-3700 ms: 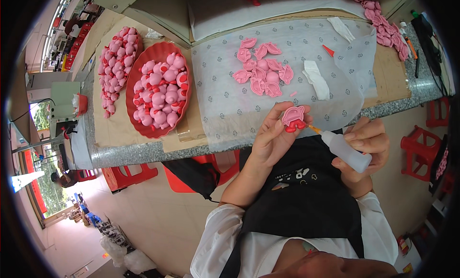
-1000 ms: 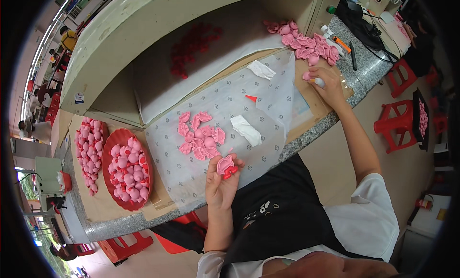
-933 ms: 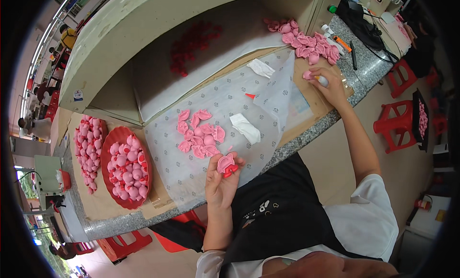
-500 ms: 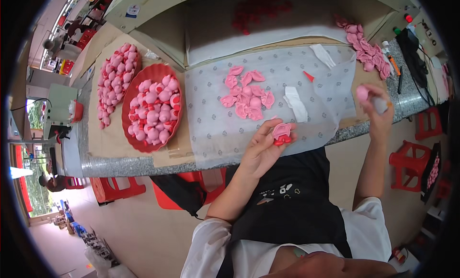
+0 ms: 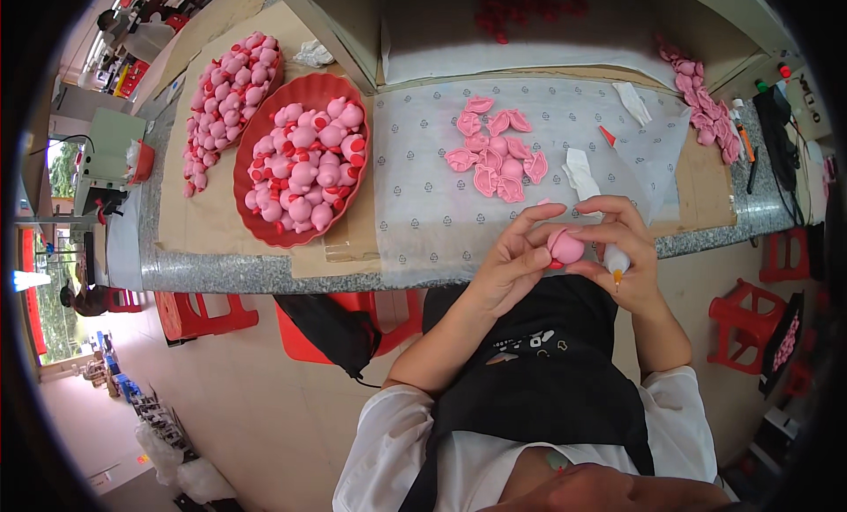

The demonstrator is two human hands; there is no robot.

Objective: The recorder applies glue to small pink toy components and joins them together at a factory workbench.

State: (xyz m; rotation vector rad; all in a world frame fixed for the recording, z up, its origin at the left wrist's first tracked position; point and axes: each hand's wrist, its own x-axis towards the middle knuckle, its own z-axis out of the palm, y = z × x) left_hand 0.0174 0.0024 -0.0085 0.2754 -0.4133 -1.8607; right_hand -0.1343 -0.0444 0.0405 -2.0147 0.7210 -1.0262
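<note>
Now | both my hands off the bench's near edge | left hand cupping pink toy piece, fingers curled round it | right hand touching piece from right, also gripping small glue bottle, nozzle down | loose pink petals on bench sheet, beyond.

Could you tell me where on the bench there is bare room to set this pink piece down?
Bare patterned sheet lies between the red tray and the loose pink petals; also the brown board right. Crowded: tray, petals, far-right pink pile.
</note>
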